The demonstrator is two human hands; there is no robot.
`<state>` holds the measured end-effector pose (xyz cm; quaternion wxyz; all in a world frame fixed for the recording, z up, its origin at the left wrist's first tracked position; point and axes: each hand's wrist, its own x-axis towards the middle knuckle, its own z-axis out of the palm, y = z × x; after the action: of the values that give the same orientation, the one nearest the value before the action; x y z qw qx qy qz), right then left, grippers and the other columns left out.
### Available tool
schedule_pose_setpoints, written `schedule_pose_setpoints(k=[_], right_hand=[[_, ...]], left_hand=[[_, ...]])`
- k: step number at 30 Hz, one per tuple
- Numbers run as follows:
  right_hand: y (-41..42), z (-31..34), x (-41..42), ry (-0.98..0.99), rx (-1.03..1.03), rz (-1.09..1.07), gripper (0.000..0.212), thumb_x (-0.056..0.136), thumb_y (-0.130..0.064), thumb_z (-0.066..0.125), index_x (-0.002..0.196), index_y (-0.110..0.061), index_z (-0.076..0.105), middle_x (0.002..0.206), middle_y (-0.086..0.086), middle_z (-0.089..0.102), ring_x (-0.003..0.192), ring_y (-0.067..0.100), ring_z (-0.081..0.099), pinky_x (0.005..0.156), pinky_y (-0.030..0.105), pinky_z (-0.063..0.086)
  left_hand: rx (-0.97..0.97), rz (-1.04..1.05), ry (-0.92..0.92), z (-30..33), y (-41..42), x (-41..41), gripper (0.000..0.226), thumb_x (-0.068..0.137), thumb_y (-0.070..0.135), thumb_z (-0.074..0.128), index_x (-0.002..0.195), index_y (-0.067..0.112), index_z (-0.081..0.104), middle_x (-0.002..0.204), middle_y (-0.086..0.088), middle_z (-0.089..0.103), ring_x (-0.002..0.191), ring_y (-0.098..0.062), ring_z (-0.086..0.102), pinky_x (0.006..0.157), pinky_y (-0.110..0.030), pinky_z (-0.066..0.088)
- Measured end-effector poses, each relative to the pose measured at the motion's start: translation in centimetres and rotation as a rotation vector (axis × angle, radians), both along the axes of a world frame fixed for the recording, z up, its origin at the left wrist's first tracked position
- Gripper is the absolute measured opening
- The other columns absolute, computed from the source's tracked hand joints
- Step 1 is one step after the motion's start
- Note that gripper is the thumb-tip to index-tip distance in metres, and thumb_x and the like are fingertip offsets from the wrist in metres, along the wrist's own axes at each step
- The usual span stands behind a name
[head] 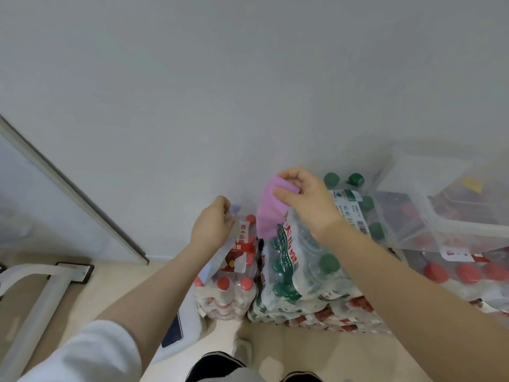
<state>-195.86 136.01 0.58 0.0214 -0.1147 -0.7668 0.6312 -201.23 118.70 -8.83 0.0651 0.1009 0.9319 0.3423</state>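
My right hand (308, 202) pinches the top edge of a pink cloth (268, 213), which hangs down against the wall side of a shrink-wrapped pack of green-capped water bottles (297, 271). My left hand (213, 227) grips the loose plastic wrap at the top of a pack of red-capped water bottles (234, 285) standing to the left of the green pack. Both packs stand on the floor against a white wall.
More packs of red-capped bottles (465, 274) lie to the right under a clear plastic storage box (446, 199). A white metal frame (41, 296) stands on the floor at the left. A white scale-like device (179, 329) lies by my feet.
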Motion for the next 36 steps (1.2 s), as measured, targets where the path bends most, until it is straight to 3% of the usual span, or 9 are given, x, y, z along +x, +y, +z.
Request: schedule_pose_setpoints(k=[3,10,13,15,20,23,26,31,36], right_hand=[[0.0,-0.7,-0.2,-0.065,-0.014,-0.088,0.019,0.083,-0.005,0.064,0.081,-0.023,0.058,0.084,-0.002,0.06,0.083,0.016,0.056,0.079,0.028,0.048],[0.7,-1.9,-0.8,-0.116,0.009,-0.155,0.012,0.087,-0.006,0.057,0.087,-0.018,0.061,0.09,0.0,0.061,0.088,0.014,0.057,0.089,0.034,0.05],[0.2,-2.4,-1.2,-0.123,-0.013,-0.194,0.013,0.086,-0.006,0.058,0.086,-0.018,0.062,0.088,0.0,0.062,0.085,0.014,0.056,0.09,0.042,0.049],[0.0,-2.7,-1.4,-0.13,0.016,-0.209,0.013,0.086,-0.007,0.059,0.087,-0.019,0.063,0.089,0.001,0.063,0.085,0.015,0.057,0.089,0.044,0.05],[-0.1,-2.2,-1.0,-0.106,0.115,-0.215,0.017,0.086,-0.008,0.058,0.089,-0.025,0.057,0.092,0.0,0.063,0.088,0.017,0.06,0.087,0.045,0.053],[0.0,-1.4,-0.4,-0.074,0.142,-0.251,0.031,0.087,-0.002,0.053,0.099,-0.031,0.049,0.085,-0.004,0.057,0.074,0.01,0.056,0.078,0.041,0.053],[-0.1,0.2,0.6,-0.025,0.221,-0.222,0.037,0.085,0.0,0.051,0.088,-0.037,0.054,0.078,-0.004,0.057,0.07,0.018,0.054,0.074,0.044,0.052],[0.2,3.6,2.5,0.009,0.105,-0.123,0.014,0.085,-0.007,0.061,0.089,-0.02,0.065,0.089,0.006,0.067,0.082,0.018,0.063,0.077,0.03,0.056],[1.7,7.7,5.2,0.049,0.005,0.066,0.033,0.086,0.013,0.044,0.103,-0.007,0.065,0.091,0.006,0.07,0.081,0.006,0.067,0.072,0.016,0.054]], left_hand=[[0.028,0.033,-0.076,-3.1,0.7,-0.6,0.006,0.088,0.008,0.049,0.094,0.007,0.047,0.084,-0.007,0.055,0.076,-0.026,0.054,0.066,-0.037,0.043],[-0.008,0.044,-0.189,-9.2,1.9,-1.5,0.025,0.09,0.009,0.043,0.072,0.023,0.034,0.066,0.003,0.035,0.058,-0.011,0.033,0.064,-0.037,0.036],[-0.055,0.047,-0.318,-11.0,1.4,-1.4,0.014,0.093,0.016,0.041,0.102,0.011,0.051,0.099,-0.011,0.053,0.089,-0.027,0.053,0.082,-0.04,0.041],[-0.132,0.028,-0.328,-11.6,1.1,-1.5,0.031,0.091,0.011,0.047,0.12,0.001,0.044,0.122,-0.019,0.048,0.108,-0.033,0.05,0.086,-0.035,0.039],[-0.025,-0.061,-0.277,-10.6,-0.4,-1.7,0.043,0.085,0.019,0.05,0.124,0.0,0.044,0.124,-0.018,0.048,0.114,-0.033,0.049,0.089,-0.033,0.038],[0.039,-0.09,-0.215,-8.1,-1.7,-1.6,0.052,0.084,0.016,0.057,0.132,0.006,0.038,0.132,-0.012,0.044,0.12,-0.028,0.046,0.095,-0.032,0.038],[0.171,-0.133,-0.074,-3.9,-1.4,-1.0,0.038,0.089,0.013,0.051,0.126,0.01,0.048,0.126,-0.008,0.051,0.108,-0.019,0.052,0.089,-0.029,0.043],[0.551,-0.435,0.114,6.9,2.5,2.4,0.038,0.087,0.037,0.045,0.121,0.022,0.049,0.114,0.006,0.057,0.101,-0.002,0.054,0.087,-0.013,0.043],[0.602,-0.464,0.171,12.1,5.6,5.0,0.048,0.075,0.031,0.067,0.118,0.03,0.044,0.107,0.016,0.057,0.096,0.0,0.06,0.085,-0.014,0.047]])
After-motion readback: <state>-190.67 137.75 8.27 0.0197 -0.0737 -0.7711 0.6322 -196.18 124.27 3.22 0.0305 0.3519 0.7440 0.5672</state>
